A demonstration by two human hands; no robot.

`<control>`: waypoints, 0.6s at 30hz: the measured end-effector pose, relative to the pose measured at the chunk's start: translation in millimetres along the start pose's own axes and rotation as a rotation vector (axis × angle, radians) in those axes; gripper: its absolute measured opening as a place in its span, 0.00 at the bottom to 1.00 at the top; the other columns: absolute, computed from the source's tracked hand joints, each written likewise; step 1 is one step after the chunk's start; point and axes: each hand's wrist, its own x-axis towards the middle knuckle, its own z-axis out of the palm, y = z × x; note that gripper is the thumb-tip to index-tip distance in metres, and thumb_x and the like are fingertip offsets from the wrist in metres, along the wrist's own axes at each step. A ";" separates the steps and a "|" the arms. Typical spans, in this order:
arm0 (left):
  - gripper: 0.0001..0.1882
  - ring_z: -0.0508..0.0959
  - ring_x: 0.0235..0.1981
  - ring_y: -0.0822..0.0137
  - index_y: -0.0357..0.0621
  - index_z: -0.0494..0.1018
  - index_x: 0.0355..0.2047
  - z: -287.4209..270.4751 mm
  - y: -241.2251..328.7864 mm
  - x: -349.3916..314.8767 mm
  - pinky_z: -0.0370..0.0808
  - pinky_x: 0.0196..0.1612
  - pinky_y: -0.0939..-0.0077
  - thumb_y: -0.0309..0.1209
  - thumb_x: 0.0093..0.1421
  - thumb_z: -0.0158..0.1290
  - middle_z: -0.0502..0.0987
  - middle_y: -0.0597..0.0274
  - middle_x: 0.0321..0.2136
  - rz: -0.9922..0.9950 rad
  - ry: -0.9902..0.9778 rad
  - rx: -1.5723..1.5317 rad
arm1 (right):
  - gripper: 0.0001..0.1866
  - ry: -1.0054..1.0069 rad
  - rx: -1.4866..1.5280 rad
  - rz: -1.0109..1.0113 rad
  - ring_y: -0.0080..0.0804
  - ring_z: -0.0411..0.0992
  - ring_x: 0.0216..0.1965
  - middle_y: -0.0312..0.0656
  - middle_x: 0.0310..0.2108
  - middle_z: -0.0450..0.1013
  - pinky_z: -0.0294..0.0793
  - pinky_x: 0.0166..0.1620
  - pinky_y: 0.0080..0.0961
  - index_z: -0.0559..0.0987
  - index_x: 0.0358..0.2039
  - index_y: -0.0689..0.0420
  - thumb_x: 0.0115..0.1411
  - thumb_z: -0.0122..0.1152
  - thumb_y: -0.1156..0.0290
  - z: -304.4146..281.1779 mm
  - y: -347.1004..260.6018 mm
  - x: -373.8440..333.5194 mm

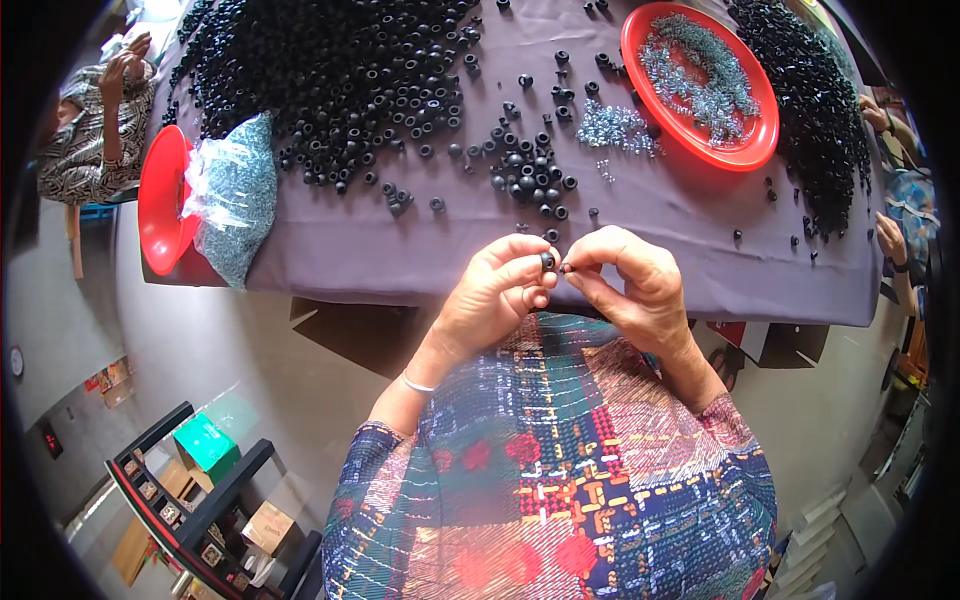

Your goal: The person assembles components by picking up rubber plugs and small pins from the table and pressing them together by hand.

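Over the near edge of the table, my left hand [499, 282] grips a small black round cap with a hole [547, 261] between thumb and fingers. Close beside it, my right hand [629, 283] pinches a tiny dark piece [566, 268] at its fingertips; its kind is too small to make out. The two parts are almost touching. Just beyond my hands lies a cluster of similar black caps [528, 178]. Farther right is a small heap of silvery springs [612, 127]. A red plate [768, 130] holds more springs [700, 75].
A large pile of black caps [330, 80] covers the far left of the purple-grey tablecloth [400, 250]. Another heap of small black parts [815, 120] lies at the right. A clear bag of springs [238, 200] leans by a red bowl [165, 215]. Other people's hands show at both sides.
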 end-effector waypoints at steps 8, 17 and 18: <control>0.09 0.77 0.34 0.70 0.40 0.71 0.40 3.0 -2.6 -4.0 0.74 0.35 0.80 0.25 0.58 0.53 0.76 0.62 0.33 0.037 0.003 -0.023 | 0.12 0.090 -0.220 -0.257 0.31 0.72 0.26 0.43 0.26 0.72 0.72 0.30 0.22 0.75 0.29 0.62 0.42 0.63 0.87 10.7 -2.2 2.5; 0.09 0.77 0.34 0.70 0.40 0.71 0.40 2.9 -3.5 -3.9 0.75 0.35 0.80 0.25 0.58 0.53 0.76 0.62 0.33 0.041 0.024 -0.003 | 0.11 0.097 -0.237 -0.243 0.30 0.72 0.25 0.43 0.26 0.73 0.72 0.29 0.21 0.75 0.29 0.62 0.43 0.62 0.87 13.6 0.7 0.9; 0.09 0.77 0.34 0.70 0.40 0.71 0.40 2.5 -3.5 -3.7 0.75 0.35 0.80 0.25 0.58 0.53 0.76 0.62 0.33 0.041 0.025 -0.002 | 0.11 0.097 -0.236 -0.242 0.30 0.72 0.25 0.43 0.26 0.73 0.72 0.29 0.21 0.75 0.29 0.62 0.43 0.62 0.87 13.6 0.7 1.4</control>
